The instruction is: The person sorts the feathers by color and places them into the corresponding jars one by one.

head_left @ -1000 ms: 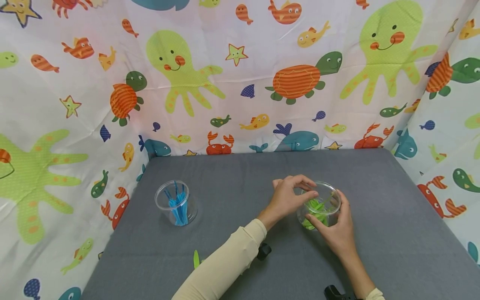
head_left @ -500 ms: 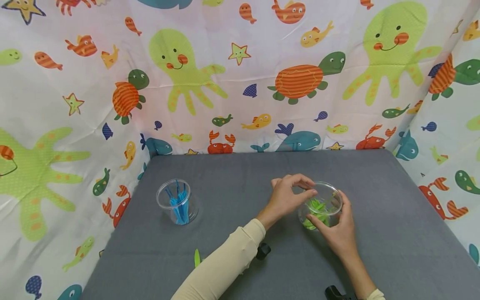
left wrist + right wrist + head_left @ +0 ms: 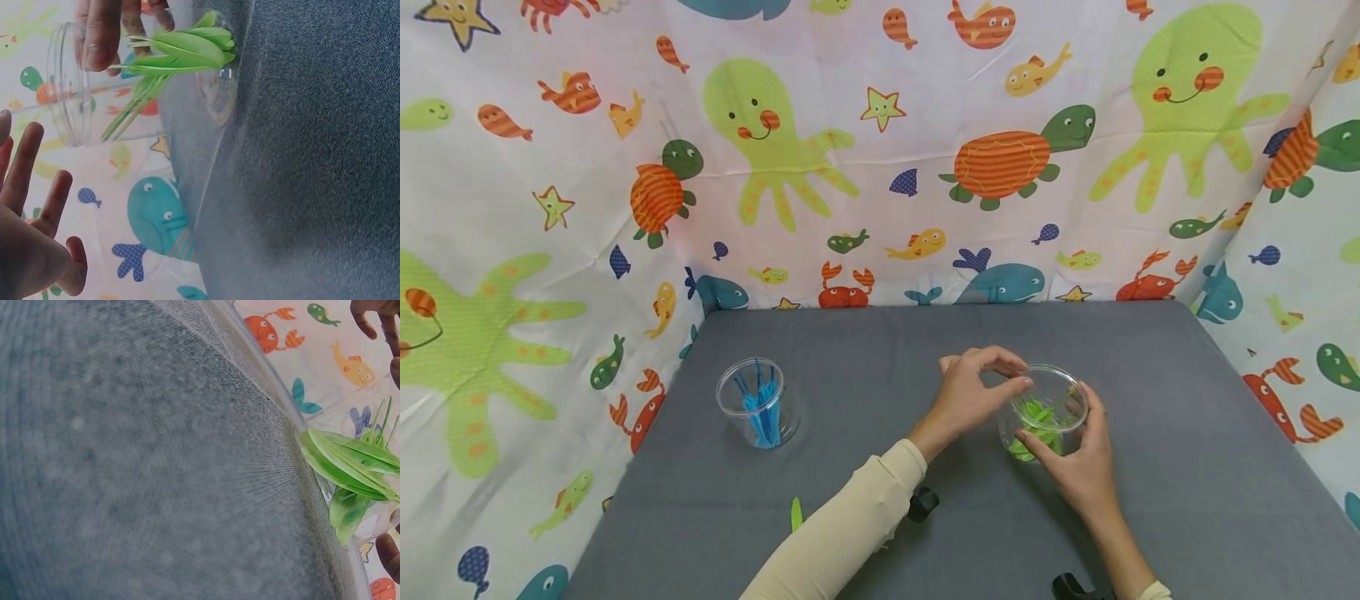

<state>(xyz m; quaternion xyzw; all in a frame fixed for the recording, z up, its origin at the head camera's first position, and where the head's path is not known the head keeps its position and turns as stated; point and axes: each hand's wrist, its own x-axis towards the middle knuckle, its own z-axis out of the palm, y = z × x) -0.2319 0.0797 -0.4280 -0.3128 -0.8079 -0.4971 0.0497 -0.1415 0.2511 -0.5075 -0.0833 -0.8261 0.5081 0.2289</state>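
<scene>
A clear plastic jar [image 3: 1081, 417] stands on the grey table, with several green feathers [image 3: 1036, 421] in it. From its right side my right hand [image 3: 1084, 467] grips this jar, thumb at the front and fingers round the far side. My left hand [image 3: 966, 396] hovers at the jar's left rim, thumb and fingers apart. In the left wrist view the left hand [image 3: 31, 244] has its fingers spread beside the jar's mouth; its thumb and index finger are cut off by the frame edge. The right wrist view shows the green feathers [image 3: 350, 465] through the jar wall.
A second clear jar [image 3: 787, 427] at the left holds upright blue slender pieces [image 3: 764, 417] with dark thin ends. One green feather [image 3: 796, 514] lies near the left sleeve [image 3: 842, 525], partly hidden. A printed sea-animal curtain [image 3: 865, 200] borders the table.
The head view has shifted slightly. My left hand sits a little farther left of the green feathers' jar. The right hand keeps its grip on the jar.
</scene>
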